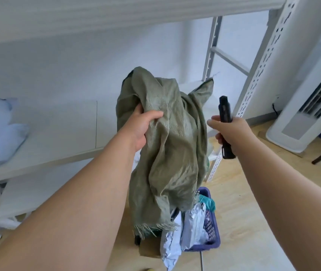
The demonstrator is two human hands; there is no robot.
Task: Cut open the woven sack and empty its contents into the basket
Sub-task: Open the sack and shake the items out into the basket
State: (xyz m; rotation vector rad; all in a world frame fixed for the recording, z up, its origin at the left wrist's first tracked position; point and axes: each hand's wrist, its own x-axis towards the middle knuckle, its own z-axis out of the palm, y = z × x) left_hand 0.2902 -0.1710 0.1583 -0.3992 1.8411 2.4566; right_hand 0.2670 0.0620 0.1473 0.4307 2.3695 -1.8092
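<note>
The green woven sack hangs limp and upside down in the middle of the view, its frayed cut edge at the bottom. My left hand grips a bunch of its fabric near the top and holds it up. Under it stands a purple basket on the floor, with grey and white mailer bags, a teal item and a brown box heaped in and beside it. To the right of the sack, my right hand is closed around a black utility knife, held upright and apart from the sack.
A white metal shelving rack stands behind the sack, with a shelf board at the left carrying a pale blue bundle. A white standing air conditioner is at the right. The floor is light wood.
</note>
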